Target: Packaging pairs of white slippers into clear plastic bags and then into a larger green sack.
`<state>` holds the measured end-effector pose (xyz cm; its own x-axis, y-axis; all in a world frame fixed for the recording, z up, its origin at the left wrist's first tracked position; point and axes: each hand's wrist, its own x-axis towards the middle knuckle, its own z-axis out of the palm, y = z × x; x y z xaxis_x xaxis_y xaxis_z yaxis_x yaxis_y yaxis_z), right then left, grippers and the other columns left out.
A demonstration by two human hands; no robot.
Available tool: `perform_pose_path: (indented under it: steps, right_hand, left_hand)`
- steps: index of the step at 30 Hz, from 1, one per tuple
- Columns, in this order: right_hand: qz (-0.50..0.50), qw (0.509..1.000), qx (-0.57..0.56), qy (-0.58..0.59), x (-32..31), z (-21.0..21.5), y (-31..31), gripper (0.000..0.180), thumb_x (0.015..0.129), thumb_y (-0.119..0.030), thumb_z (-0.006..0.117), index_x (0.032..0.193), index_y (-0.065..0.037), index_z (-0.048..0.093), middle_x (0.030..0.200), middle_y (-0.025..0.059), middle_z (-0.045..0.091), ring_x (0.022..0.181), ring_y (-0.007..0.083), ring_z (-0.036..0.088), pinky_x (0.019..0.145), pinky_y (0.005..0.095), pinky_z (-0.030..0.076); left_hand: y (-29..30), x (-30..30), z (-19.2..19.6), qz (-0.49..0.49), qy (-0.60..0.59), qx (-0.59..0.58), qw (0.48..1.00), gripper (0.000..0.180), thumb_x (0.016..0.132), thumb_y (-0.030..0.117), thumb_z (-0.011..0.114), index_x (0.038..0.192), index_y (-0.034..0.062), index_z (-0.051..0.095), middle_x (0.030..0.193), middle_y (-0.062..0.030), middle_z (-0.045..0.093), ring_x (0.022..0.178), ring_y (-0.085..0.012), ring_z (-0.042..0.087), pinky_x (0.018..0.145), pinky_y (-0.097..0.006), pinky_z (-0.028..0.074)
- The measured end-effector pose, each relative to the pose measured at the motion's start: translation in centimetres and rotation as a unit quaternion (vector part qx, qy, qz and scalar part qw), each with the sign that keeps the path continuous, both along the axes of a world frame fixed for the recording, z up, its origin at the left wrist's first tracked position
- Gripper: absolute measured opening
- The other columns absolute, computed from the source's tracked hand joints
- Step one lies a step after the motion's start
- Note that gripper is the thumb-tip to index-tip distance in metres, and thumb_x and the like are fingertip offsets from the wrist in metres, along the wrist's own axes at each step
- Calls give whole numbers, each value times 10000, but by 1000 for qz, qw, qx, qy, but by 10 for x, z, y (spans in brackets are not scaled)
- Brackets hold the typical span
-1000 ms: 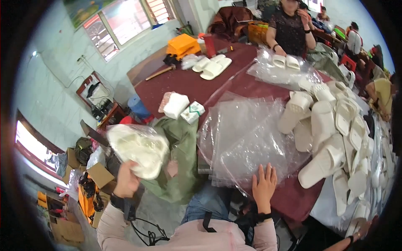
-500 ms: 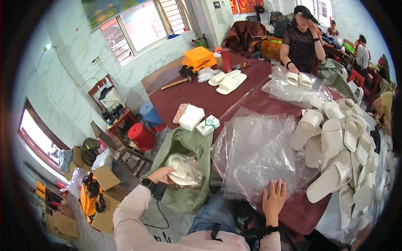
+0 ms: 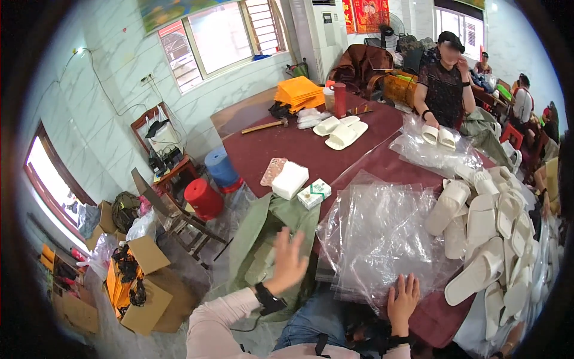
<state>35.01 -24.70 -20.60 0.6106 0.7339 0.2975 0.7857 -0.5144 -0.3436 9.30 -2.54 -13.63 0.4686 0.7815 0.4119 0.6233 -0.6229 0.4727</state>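
Note:
My left hand (image 3: 289, 261) hovers over the mouth of a green sack (image 3: 251, 233), fingers spread, with nothing in it. Inside the sack, partly behind that hand, a pale bagged bundle (image 3: 259, 263) shows dimly. My right hand (image 3: 403, 299) lies with outstretched fingers on the near edge of a stack of clear plastic bags (image 3: 379, 230). Right of the bags is a heap of white slippers (image 3: 481, 218), several of them overlapping near the table edge.
The dark red table (image 3: 251, 155) holds a white tissue pack (image 3: 290, 179), a small box (image 3: 314, 193), a hammer (image 3: 263, 126), orange packets (image 3: 298, 93) and a slipper pair (image 3: 347, 133). Across it, a person (image 3: 442, 81) touches slippers. Left stand a red stool (image 3: 203, 197) and an open carton (image 3: 146, 293).
My left hand has let go of the bagged slippers, which have dropped into the sack, and has moved right with fingers spread. My right hand stays on the bags. The view has shifted slightly.

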Motion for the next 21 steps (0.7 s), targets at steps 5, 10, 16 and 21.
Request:
perform_pose_path:
  steps: [5, 10, 16, 21]
  right_hand:
    - [-2, 1000, -10, 11, 5, 1, -4, 444, 842, -255, 591, 1257, -106, 540, 1391, 186, 396, 1290, 391, 339, 1035, 498, 290]
    - [-16, 997, -74, -14, -1, 16, 9, 514, 838, -364, 578, 1295, -147, 492, 1378, 172, 407, 1263, 357, 369, 1067, 530, 210]
    - [-81, 995, -59, -13, 4, -1, 26, 543, 859, -433, 533, 1333, -174, 473, 1417, 151, 383, 1336, 355, 300, 1070, 613, 126]
    - [-123, 990, -62, -23, 1, 3, 8, 546, 860, -444, 531, 1338, -189, 465, 1417, 148, 384, 1331, 358, 306, 1070, 613, 125]
  left_hand:
    - [-38, 55, -12, -240, 24, 12, 970, 560, 862, 310, 589, 1384, 225, 403, 1450, -277, 189, 1328, -482, 190, 1074, -550, 178]
    - [-44, 106, -41, -222, 160, -54, 960, 590, 874, 541, 489, 1403, 309, 368, 1462, -315, 141, 1326, -538, 142, 1041, -640, 146]
    - [-45, 136, -48, -231, 174, -92, 953, 603, 846, 517, 531, 1392, 303, 392, 1407, -324, 268, 1303, -536, 199, 1039, -637, 149]
    - [-65, 129, -57, -266, 81, -96, 956, 641, 812, 413, 615, 1395, 261, 395, 1390, -292, 310, 1310, -483, 227, 1046, -575, 194]
